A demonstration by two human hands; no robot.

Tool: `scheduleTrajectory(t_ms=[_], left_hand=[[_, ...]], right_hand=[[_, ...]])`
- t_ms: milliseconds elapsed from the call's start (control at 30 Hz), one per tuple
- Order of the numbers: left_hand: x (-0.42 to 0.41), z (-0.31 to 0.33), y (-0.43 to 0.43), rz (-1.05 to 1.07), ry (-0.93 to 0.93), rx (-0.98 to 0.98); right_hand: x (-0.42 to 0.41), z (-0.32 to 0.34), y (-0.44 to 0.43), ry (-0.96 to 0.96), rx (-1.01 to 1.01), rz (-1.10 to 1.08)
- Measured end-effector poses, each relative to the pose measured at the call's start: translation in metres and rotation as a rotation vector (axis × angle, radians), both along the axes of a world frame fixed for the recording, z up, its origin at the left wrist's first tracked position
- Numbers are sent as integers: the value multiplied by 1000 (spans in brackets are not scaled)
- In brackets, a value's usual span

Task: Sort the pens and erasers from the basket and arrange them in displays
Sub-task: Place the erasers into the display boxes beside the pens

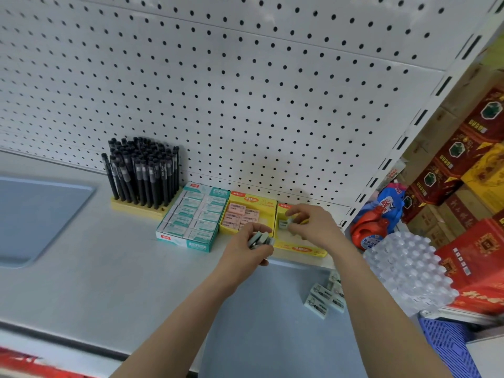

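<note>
Head view: left hand [245, 249] clutches a stack of green erasers [260, 238] as a ready supply. Right hand [311, 223] pinches a single eraser [285, 224] over the yellow box [300, 249], centre-right of frame, likely slotting it in.

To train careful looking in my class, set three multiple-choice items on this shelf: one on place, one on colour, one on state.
1. The black pens stand: A) right of the yellow boxes B) left of the teal eraser box C) on the blue tray.
2. The erasers in the yellow box beside the teal one are: A) pink B) black C) red.
3. The left hand: A) lies flat B) holds a pen C) grips a stack of pale green erasers.
Answers: B, pens border its left side; A, they show pink; C, fingers curl round the stack.
</note>
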State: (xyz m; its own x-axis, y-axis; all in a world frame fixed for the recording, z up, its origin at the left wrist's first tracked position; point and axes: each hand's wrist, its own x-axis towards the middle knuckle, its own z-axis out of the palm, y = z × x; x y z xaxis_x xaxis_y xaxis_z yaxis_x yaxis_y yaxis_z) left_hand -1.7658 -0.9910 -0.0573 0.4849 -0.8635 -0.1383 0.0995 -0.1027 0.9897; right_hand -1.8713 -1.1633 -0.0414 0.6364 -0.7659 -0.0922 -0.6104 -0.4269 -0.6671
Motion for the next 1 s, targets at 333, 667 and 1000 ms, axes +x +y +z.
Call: scheduleTrajectory(t_ms=[333, 667, 1000], left_hand=[[-7, -1, -2, -5, -3, -11], [-4, -5, 3, -9, -36, 23], [-3, -2, 4, -5, -31, 22]], right_hand=[[-15, -8, 2, -171, 266, -108], [-2, -16, 4, 182, -149, 5], [4, -16, 8, 212, -206, 5]])
